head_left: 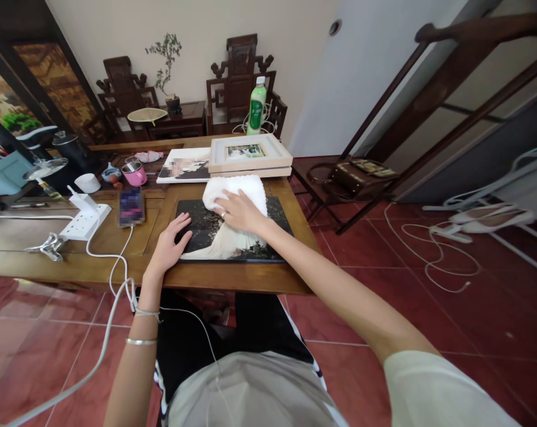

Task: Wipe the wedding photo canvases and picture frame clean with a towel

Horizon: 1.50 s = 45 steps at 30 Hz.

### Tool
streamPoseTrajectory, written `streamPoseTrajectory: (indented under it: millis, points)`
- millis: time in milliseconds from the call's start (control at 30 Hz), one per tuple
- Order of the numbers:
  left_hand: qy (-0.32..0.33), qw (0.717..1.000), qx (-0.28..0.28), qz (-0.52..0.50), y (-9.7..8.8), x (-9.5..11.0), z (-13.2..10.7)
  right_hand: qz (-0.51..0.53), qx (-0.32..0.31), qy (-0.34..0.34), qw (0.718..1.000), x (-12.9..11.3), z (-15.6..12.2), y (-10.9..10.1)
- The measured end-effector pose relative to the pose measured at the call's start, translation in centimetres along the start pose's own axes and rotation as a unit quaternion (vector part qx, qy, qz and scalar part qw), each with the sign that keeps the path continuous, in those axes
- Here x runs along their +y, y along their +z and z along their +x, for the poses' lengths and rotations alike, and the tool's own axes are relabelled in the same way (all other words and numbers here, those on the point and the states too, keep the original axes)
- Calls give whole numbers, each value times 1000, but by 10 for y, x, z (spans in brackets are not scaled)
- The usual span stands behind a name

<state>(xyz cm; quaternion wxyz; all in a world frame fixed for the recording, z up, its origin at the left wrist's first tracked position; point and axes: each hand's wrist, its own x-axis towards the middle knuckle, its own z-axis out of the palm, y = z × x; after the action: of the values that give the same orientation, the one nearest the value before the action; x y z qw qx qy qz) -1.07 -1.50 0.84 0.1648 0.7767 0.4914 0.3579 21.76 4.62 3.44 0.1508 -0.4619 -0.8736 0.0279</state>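
A dark glossy photo panel (197,222) with a white figure on it lies flat near the front edge of the wooden table (117,267). My right hand (242,210) lies flat with fingers spread on a white folded cloth (237,188) that rests on the panel's far part. My left hand (170,243) presses flat on the panel's left edge, fingers stretched out. Thin bracelets circle my left wrist.
Beyond the panel lie a pale framed photo (248,153) and a printed photo sheet (184,165). A phone (130,206) on a charging cable, a white power strip (85,220), a pink cup (135,174), a green bottle (257,107) and carved chairs surround it. Cables trail over the red tile floor.
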Motion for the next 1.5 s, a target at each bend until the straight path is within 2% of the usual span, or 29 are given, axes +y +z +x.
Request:
streamPoseTrajectory:
  millis: [67, 133, 300, 367, 433, 567, 667, 733, 800, 867, 967, 1100, 1200, 1333, 1433, 1500]
  points:
    - [-1, 1000, 1, 0, 0, 0, 0, -3, -5, -3, 1000, -9, -6, 0]
    - [-2, 1000, 1, 1, 1, 0, 0, -2, -6, -25, 1000, -25, -23, -1]
    - [-3, 1000, -5, 1, 1, 0, 0, 35, -9, -108, 993, -66, -92, -12]
    - [-5, 1000, -8, 1, 0, 1, 0, 59, -14, -136, 989, -72, -113, -18]
    - [-5, 1000, -7, 0, 0, 2, 0, 74, -13, -148, 986, -64, -123, -22]
    - [-5, 1000, -3, -4, 0, 2, 0, 43, 8, -96, 994, -20, -109, -21]
    - [-4, 1000, -2, -7, 1, 1, 0, -2, 27, -9, 1000, 19, -80, -16]
    - [-3, 1000, -2, -8, 1, 1, 0, -22, 33, 46, 998, 35, -58, -14]
    - [-6, 1000, 2, -10, 1, 2, 0, -23, 27, 86, 996, 39, -38, -12]
    - [-11, 999, 23, -21, 0, 4, -1, -11, 14, 101, 995, 30, -23, -10]
    - [-14, 995, 75, -60, -3, 10, -4, 6, -2, 50, 999, -2, -13, -5]
    - [-12, 991, 97, -94, -6, 14, -8, 27, -11, -118, 993, -49, -33, -3]
    - [-18, 991, 101, -85, -5, 13, -8, 61, -20, -209, 976, -65, -66, -9]
    - [-13, 996, 83, -43, -3, 10, -6, 98, -26, -206, 973, -56, -109, -22]
    - [-14, 999, 42, -15, -2, 8, -3, 92, 1, -161, 983, -34, -128, -28]
    - [-15, 1000, 25, -7, -1, 7, -2, 72, 26, -115, 990, -16, -131, -28]
